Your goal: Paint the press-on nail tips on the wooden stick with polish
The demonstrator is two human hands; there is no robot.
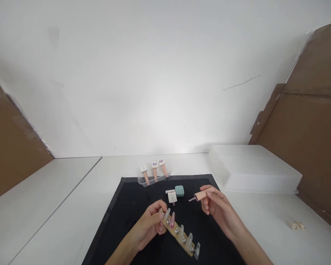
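My left hand (150, 223) is closed on one end of a wooden nail tip stand (186, 248), which slants down to the right. Several clear false nail tips (182, 232) are fixed along the stand on silvery round mounts, and one pink nail tip (172, 220) sits near my fingers. To the right, my right hand (217, 204) grips a nail polish brush (202, 194) by its peach cap, bristles pointing left, apart from the nails. Beyond the stand, a white square nail polish bottle (172, 197) rests beside a mint-green square case (179, 190).
A black mat (138, 195) covers the middle of the white table (57, 206). At its far edge, a clear tray (157, 179) holds three peach-capped bottles (154, 170). A translucent plastic bin (259, 169) stands at the right, and small beige rings (297, 225) lie nearer. Cardboard panels (306, 140) flank the sides.
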